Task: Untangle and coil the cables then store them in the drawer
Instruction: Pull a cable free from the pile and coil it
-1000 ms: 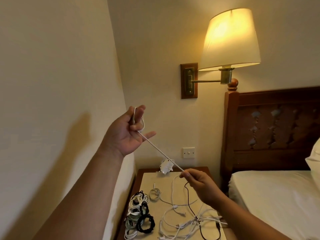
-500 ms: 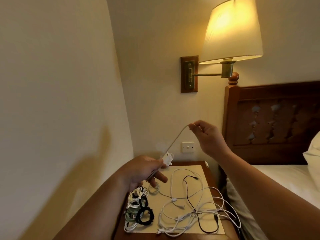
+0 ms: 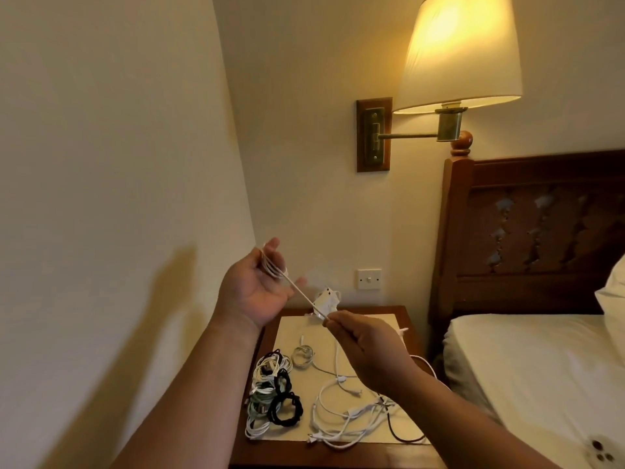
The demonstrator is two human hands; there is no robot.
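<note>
Winding light, limp cable (image 3: 304, 296), the left hand (image 3: 260, 292) holds loops round its fingers; the right hand (image 3: 365, 346) pinches the taut strand nearby, likely the best hold.

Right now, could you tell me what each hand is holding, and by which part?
Both hold one white cable: the left hand has its loops round the fingers; the right hand pinches the straight stretch.
</note>
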